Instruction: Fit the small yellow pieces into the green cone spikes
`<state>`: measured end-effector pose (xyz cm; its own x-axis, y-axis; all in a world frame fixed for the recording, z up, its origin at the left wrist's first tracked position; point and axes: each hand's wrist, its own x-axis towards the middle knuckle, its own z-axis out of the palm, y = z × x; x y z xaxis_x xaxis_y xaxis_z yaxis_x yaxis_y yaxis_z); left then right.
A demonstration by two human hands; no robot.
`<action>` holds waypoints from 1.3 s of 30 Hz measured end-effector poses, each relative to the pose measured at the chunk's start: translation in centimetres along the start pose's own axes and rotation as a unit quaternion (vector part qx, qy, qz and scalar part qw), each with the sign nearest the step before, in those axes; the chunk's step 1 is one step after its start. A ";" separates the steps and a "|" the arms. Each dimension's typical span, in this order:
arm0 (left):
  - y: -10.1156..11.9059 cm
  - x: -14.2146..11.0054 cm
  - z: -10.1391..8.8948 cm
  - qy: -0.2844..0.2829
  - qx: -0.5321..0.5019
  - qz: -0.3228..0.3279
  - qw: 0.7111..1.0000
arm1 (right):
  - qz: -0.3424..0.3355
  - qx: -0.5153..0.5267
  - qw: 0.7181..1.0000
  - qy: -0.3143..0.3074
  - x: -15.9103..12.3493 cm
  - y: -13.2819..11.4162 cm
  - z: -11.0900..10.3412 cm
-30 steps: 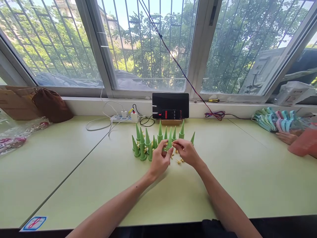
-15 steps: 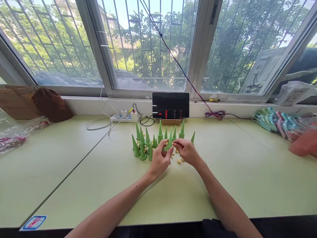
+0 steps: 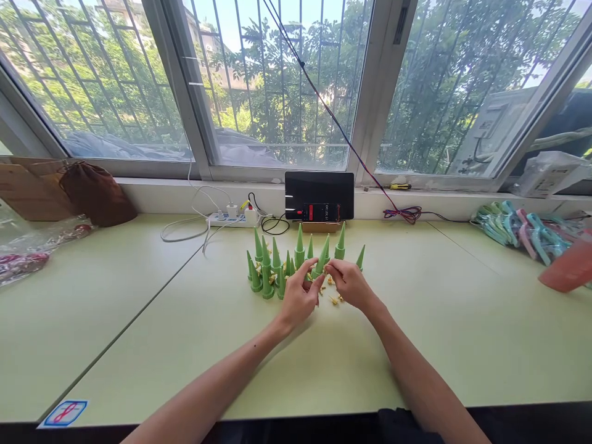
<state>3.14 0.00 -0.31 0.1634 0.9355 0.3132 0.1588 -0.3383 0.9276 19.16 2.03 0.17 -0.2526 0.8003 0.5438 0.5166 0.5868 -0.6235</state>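
Observation:
Between the thumb and fingers of my left hand (image 3: 300, 297) is a green cone (image 3: 322, 256), its tip leaning to the right. The fingers of my right hand (image 3: 352, 285) are pinched together against the right side of that cone, low down. Whatever sits in this pinch is too small to make out. Several more green cones (image 3: 267, 274) stand upright on the table, mostly left of and behind my hands. Small yellow pieces (image 3: 333, 301) lie scattered below my right hand and among the cones.
Behind the cones a black tablet (image 3: 319, 182) leans by the sill, with a phone (image 3: 324, 213) showing a timer. A power strip (image 3: 226, 220) with cables is to its left. Bagged pastel clips (image 3: 518, 231) lie far right, beside a reddish object (image 3: 567, 265). A brown bag (image 3: 97, 194) stands far left.
The green cone in my left hand has tipped from nearly upright to leaning right. My right hand has shifted very slightly to the right, still pinched beside it.

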 end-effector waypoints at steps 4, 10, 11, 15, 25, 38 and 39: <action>0.1 0.0 0.0 0.002 0.007 0.001 1.000 | 0.002 -0.011 1.000 -0.002 0.0 0.1 0.0; 0.3 0.0 0.0 0.019 0.026 0.041 0.999 | 0.009 0.003 1.000 -0.006 0.0 -0.1 0.0; 0.3 0.0 0.1 0.023 0.032 0.049 0.998 | 0.011 0.006 1.000 -0.003 0.0 -0.1 0.0; 0.3 0.0 0.1 0.042 0.046 0.079 0.995 | 0.011 0.020 1.000 0.018 0.1 -0.3 -0.1; 0.3 -0.1 0.1 0.075 0.070 0.087 0.991 | 0.001 0.066 0.997 0.032 -0.1 -0.8 -0.1; 0.2 -0.1 0.1 0.092 0.068 0.085 0.990 | -0.021 0.086 0.996 0.030 -0.1 -1.3 -0.2; 0.2 0.0 0.0 0.095 0.067 0.085 0.990 | -0.022 0.089 0.995 0.027 -0.2 -1.3 -0.2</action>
<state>3.19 -0.09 -0.18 0.0156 0.8620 0.5067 0.2736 -0.4911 0.8270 18.69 1.12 0.97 -0.2249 0.7690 0.5984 0.3520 0.6368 -0.6860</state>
